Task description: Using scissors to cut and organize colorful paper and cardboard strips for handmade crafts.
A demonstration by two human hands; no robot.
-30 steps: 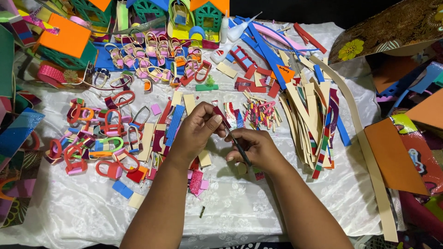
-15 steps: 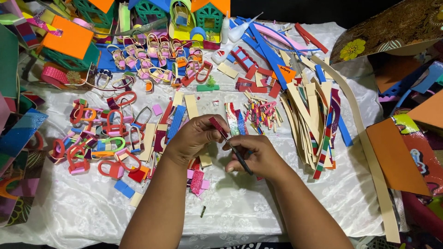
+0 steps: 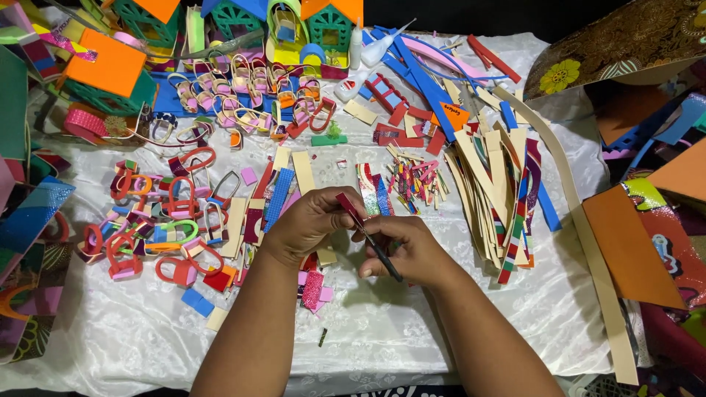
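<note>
We work over a white cloth (image 3: pixel 412 331) with a faint woven flower pattern, spread across the table and crowded with craft foam. Along the far edge stand small foam houses (image 3: pixel 331 26) in green, orange and blue; to our right a fan of long flat strips (image 3: pixel 500 184) in cream, blue and striped colours lies loose; to our left sit many curled foam loops (image 3: pixel 176 206), mostly red, orange and pink, with small square offcuts near them. Our left hand (image 3: pixel 309 224) pinches a short red foam strip (image 3: pixel 351 208) between thumb and fingertips, so the strip sticks up just past the grip. Our right hand (image 3: pixel 412 250) is closed around thin black scissors (image 3: pixel 382 254), whose tip meets the strip's lower end. Compared with half a second ago, the hands sit much the same, the strip now slightly nearer the scissors.
</note>
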